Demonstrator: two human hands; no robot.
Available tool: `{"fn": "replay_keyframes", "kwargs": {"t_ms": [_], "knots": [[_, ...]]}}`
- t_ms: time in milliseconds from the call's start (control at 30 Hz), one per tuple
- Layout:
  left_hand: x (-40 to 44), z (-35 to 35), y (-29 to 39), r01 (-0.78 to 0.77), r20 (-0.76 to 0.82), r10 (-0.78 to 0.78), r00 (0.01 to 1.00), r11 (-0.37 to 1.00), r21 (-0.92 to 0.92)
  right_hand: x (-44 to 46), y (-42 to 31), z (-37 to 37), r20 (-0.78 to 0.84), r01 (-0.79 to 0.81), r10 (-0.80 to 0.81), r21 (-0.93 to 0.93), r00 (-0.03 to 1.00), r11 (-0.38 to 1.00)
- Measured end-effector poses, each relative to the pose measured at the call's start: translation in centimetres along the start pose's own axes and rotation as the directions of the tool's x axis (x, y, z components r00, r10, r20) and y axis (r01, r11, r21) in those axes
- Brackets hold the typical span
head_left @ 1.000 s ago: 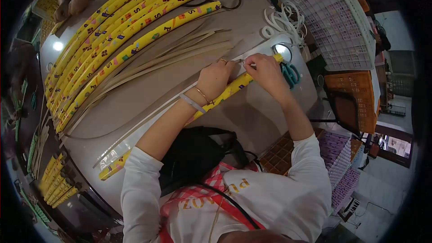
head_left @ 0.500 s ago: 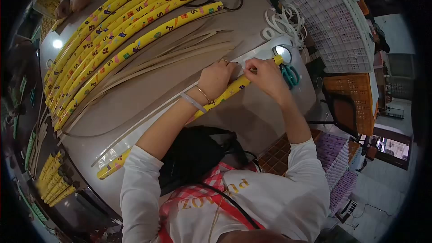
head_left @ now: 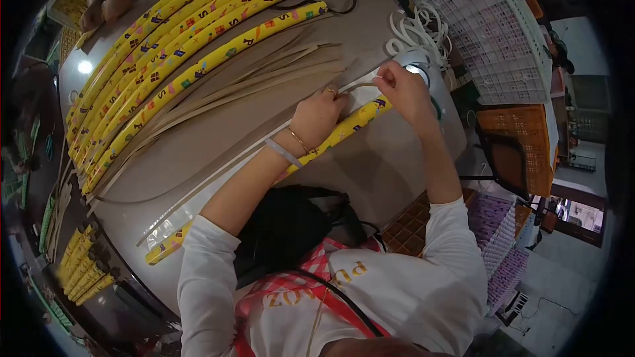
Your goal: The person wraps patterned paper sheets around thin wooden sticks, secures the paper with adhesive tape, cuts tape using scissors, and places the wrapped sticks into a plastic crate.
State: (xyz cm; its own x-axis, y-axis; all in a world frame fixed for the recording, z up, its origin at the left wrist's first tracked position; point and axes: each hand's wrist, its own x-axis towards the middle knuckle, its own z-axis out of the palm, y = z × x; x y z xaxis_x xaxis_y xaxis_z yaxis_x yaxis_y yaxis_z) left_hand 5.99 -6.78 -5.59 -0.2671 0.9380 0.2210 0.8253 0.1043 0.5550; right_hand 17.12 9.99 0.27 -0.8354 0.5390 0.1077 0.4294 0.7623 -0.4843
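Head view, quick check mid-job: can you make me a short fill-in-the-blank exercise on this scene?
1. A thin strip arches from the left hand to the person's ____ hand.
2. The printed tubes have a ____ background.
3. The gold bracelet is on the person's ____ wrist.

Missing words: right; yellow; left.

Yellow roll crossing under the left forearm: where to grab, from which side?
I'd wrap the exposed stretch of the yellow roll between the left hand and right hand, coming from the wearer's side. It's long and slim, bare table borders that side, and the left forearm covers its middle.
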Motion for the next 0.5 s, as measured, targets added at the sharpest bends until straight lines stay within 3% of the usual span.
{"fn": "replay_keyframes", "kwargs": {"t_ms": [200,300,367,400,500], "knots": [[0.3,-0.8,0.2,-0.011,0.069,0.011,0.998,1.0,0.0,0.5,1.0,-1.2,0.125,-0.117,0.139,-0.165,0.982,0.979],[0.1,-0.5,0.0,-0.028,0.054,0.027,0.998,0.999,0.018,0.7,2.1,-0.5,0.161,-0.139,0.146,-0.05,0.976,0.989],[0.0,-0.4,0.0,-0.056,0.036,0.055,0.998,0.998,0.023,1.2,3.3,0.6,0.174,-0.187,0.162,0.141,0.971,0.972],[0.1,-0.7,0.2,-0.045,0.038,0.044,0.998,0.999,0.009,1.5,3.4,0.9,0.215,-0.321,0.28,0.19,0.936,0.928],[0.3,-1.1,0.4,-0.016,0.073,0.016,0.997,1.0,0.0,1.6,3.8,2.0,0.105,-0.23,0.21,0.232,0.972,0.945]]}}
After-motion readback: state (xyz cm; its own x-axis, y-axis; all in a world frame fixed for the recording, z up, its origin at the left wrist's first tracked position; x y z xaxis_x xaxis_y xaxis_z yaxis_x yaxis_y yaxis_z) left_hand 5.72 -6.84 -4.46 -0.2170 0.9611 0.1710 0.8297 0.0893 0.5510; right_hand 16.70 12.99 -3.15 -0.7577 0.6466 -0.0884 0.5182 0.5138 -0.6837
